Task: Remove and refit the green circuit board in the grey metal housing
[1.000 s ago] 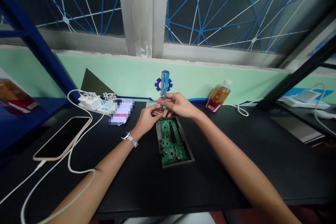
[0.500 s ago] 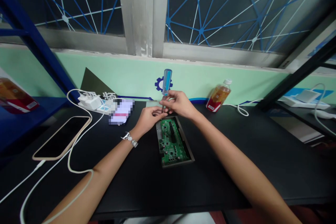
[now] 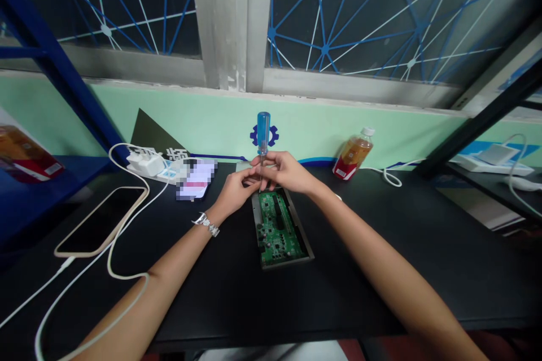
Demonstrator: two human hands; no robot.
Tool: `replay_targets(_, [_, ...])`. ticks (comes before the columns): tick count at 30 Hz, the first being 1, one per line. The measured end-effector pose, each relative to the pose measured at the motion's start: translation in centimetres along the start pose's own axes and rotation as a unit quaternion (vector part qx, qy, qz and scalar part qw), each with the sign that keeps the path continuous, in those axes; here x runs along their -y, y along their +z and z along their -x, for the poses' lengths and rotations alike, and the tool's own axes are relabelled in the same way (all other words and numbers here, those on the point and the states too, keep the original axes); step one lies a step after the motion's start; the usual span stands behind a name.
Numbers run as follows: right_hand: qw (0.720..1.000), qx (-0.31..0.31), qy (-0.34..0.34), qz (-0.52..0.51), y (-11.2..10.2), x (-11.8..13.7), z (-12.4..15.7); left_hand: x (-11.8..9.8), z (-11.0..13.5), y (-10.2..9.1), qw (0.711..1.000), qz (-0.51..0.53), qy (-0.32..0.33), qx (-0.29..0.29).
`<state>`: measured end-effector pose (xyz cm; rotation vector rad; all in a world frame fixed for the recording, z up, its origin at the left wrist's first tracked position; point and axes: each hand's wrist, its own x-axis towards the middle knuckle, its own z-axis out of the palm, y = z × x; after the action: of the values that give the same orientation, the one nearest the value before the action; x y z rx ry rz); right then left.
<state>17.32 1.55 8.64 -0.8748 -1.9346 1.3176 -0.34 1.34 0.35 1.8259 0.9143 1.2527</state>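
A screwdriver with a clear blue handle stands nearly upright over the far left corner of a green circuit board. My right hand is closed, its thumb and fingers around the shaft just below the handle. From the left, my left hand pinches low on the same shaft, close to the tip. The board lies in a shallow metal tray on the black table. Just where the tip meets the board is too small to make out.
On the left lie a phone on a white cable, a power strip with chargers and a second, blurred-out phone. A drink bottle stands at the back right by the wall. Metal posts rise on both sides.
The screwdriver's handle has swung slightly left and now stands straighter. My right fingers have shifted left and down around the shaft. The board and its tray stay put.
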Motion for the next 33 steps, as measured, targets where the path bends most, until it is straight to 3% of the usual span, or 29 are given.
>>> replay_targets(4, [1.0, 0.01, 0.003, 0.008, 0.6, -0.1, 0.0, 0.5, -0.3, 0.7, 1.0, 0.007, -0.002, 0.002])
replay_targets(10, [0.991, -0.108, -0.017, 0.081, 0.0, -1.1, -0.2, 0.4, -0.4, 1.5, 0.998, 0.065, -0.02, 0.013])
replay_targets(12, [0.99, -0.12, -0.025, 0.073, -0.4, -1.2, -0.2, 0.3, -0.3, 1.3, 0.998, 0.063, -0.022, 0.014])
replay_targets(21, [0.999, -0.045, -0.002, 0.027, -0.9, -0.2, 0.0, -0.4, 0.5, -0.8, 1.0, -0.014, -0.019, 0.005])
replay_targets(30, [1.0, -0.005, -0.014, 0.017, 0.7, 0.4, 0.3, 0.3, -0.1, 0.6, 1.0, 0.024, -0.004, -0.003])
replay_targets(33, [0.999, -0.018, -0.021, 0.031, 1.0, 0.0, 0.3, 0.6, -0.4, 1.2, 0.998, 0.06, -0.009, -0.001])
